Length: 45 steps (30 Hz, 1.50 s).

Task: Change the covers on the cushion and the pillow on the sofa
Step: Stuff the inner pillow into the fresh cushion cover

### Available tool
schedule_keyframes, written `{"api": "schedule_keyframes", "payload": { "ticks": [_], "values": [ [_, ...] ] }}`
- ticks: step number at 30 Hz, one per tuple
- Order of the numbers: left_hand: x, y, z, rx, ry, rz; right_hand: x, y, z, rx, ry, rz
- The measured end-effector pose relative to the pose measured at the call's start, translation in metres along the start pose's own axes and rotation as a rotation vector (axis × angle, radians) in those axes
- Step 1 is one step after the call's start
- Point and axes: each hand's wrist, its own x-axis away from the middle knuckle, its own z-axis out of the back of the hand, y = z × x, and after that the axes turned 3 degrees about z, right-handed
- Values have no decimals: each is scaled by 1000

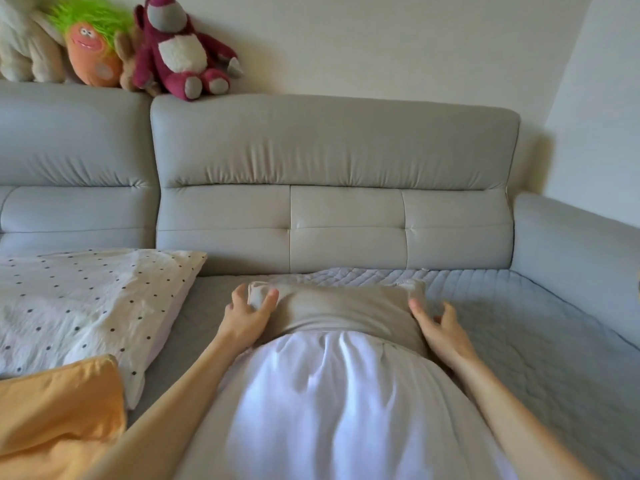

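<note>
pillow (332,393), white, lies on the sofa (346,223) seat, its far end inside a beige cover (346,310). left hand (247,318) grips the cover's far left corner, thumb and fingers curled round it. right hand (441,332) lies at the cover's right edge, fingers loosely spread; contact unclear.

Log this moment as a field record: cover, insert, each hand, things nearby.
cover: beige cover sits over the far end of the white insert; the near part is bare
left hand: left hand grips the cover's far left corner
right hand: right hand, fingers relaxed, at the cover's right edge
to the left: dotted pillow; orange fabric
surface: sofa seat
sofa top: plush toys
</note>
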Motion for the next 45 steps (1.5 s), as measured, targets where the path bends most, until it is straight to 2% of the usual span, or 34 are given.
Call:
{"api": "schedule_keyframes", "payload": {
  "ticks": [5, 8, 10, 13, 14, 16, 19, 22, 25, 28, 30, 33, 35, 38, 41, 43, 45],
  "values": [
    [49, -23, 17, -217, 51, -418, 68, 28, 11, 184, 102, 325],
    [76, -33, 20, -309, -1, -513, 122, 23, 4, 268, 176, 631],
    [82, -33, 18, -363, 41, -570, 152, 12, -11, 322, 161, 815],
    [85, -18, 10, -541, 35, -752, 182, -3, -37, 430, 103, 1003],
    [86, -9, 8, -603, 25, -808, 188, -10, -44, 503, 61, 1005],
    [85, 9, 3, -688, -19, -857, 192, -22, -53, 672, -87, 884],
    [78, 34, -3, -756, -92, -793, 189, -31, -59, 828, -214, 700],
    [72, 55, -6, -786, -140, -721, 191, -28, -60, 828, -258, 639],
    [78, 60, -16, -997, -139, -833, 198, -19, -57, 834, -277, 617],
    [87, 55, -32, -1197, -25, -997, 192, -9, -58, 812, -229, 625],
    [90, 54, -30, -1021, -23, -968, 183, -3, -64, 800, -170, 656],
    [89, 57, -13, -544, -209, -729, 163, 4, -73, 775, -62, 734],
    [101, 55, -8, -506, -300, -708, 139, 4, -73, 806, 15, 762],
    [114, 50, -9, -625, -361, -729, 97, -2, -70, 783, 66, 649],
    [106, 48, 1, -615, -401, -615, 75, -1, -73, 712, 92, 691],
    [98, 29, 7, -439, -385, -542, 77, 1, -67, 667, 12, 686],
    [99, -6, 5, -255, -280, -529, 81, 6, -65, 660, 21, 750]
  ]
}}
